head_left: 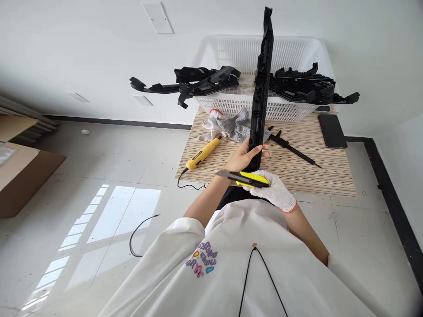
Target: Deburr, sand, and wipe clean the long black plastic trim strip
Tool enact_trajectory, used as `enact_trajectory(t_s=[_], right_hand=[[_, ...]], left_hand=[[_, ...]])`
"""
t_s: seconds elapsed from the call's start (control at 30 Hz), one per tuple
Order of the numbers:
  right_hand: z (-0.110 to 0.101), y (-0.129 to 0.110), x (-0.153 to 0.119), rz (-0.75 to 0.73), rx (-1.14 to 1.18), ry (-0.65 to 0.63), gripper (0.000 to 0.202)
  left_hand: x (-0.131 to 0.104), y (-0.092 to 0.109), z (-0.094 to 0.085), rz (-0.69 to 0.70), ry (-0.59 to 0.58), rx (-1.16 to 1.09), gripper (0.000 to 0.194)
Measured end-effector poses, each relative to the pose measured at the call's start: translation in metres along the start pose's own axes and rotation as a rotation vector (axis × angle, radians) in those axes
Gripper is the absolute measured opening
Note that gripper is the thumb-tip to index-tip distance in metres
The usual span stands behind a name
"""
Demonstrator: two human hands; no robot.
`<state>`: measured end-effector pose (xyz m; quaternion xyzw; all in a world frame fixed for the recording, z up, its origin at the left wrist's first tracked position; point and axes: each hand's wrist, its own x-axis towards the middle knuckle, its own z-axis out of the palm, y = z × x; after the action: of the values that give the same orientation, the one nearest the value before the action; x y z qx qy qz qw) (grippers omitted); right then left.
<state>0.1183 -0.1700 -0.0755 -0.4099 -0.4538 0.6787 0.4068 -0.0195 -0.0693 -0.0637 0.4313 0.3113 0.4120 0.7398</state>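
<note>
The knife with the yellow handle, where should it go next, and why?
Probably up against the lower edge of the long black part. The gloved right hand holds the knife with its blade out, just below where the bare left hand grips the part upright.

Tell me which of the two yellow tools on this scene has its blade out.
The yellow utility knife in the gloved right hand: its metal blade sticks out leftward. The other yellow tool lies on the table.

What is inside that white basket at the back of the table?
The white basket holds black plastic parts, some sticking out over both sides. The long black part in the left hand covers its middle; the bottom is hidden.
</note>
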Motion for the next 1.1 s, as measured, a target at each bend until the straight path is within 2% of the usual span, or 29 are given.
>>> enact_trajectory(t_s=[0.1,0.2,0.27,0.33,0.43,0.57,0.67,0.8,0.9,1.0,1.1], right_hand=[[-0.032,-0.014,-0.009,0.014,-0.084,0.067,0.044],[-0.067,-0.029,-0.018,0.013,-0.201,0.307,0.049],[-0.082,-0.033,-0.021,0.026,-0.337,0.390,0.051],[-0.089,-0.033,-0.021,0.030,-0.445,0.410,0.052],[-0.089,-0.028,-0.017,-0.004,-0.510,0.462,0.052],[-0.086,-0.023,-0.013,-0.062,-0.632,0.389,0.050],[-0.085,-0.023,-0.013,-0.094,-0.692,0.414,0.048],[-0.082,-0.022,-0.014,-0.111,-0.686,0.373,0.047],[-0.079,-0.023,-0.014,-0.073,-0.633,0.397,0.052],[-0.076,-0.027,-0.013,-0.051,-0.631,0.347,0.048],[-0.075,-0.029,-0.011,-0.046,-0.570,0.461,0.049]], left_hand=[[-0.005,0.007,-0.006,-0.027,0.027,0.079,0.051],[-0.008,0.013,-0.012,-0.039,0.055,0.169,0.052],[-0.010,0.014,-0.015,-0.041,0.070,0.202,0.053],[-0.010,0.013,-0.017,-0.052,0.085,0.228,0.055],[-0.010,0.011,-0.019,-0.092,0.118,0.258,0.058],[-0.010,0.010,-0.022,-0.137,0.178,0.241,0.065],[-0.010,0.008,-0.025,-0.151,0.154,0.218,0.072],[-0.008,0.002,-0.029,-0.142,0.138,0.161,0.079],[-0.008,-0.002,-0.031,-0.143,0.122,0.139,0.082],[-0.008,-0.003,-0.032,-0.110,0.115,0.178,0.081],[-0.009,-0.003,-0.032,-0.084,0.115,0.231,0.081]])
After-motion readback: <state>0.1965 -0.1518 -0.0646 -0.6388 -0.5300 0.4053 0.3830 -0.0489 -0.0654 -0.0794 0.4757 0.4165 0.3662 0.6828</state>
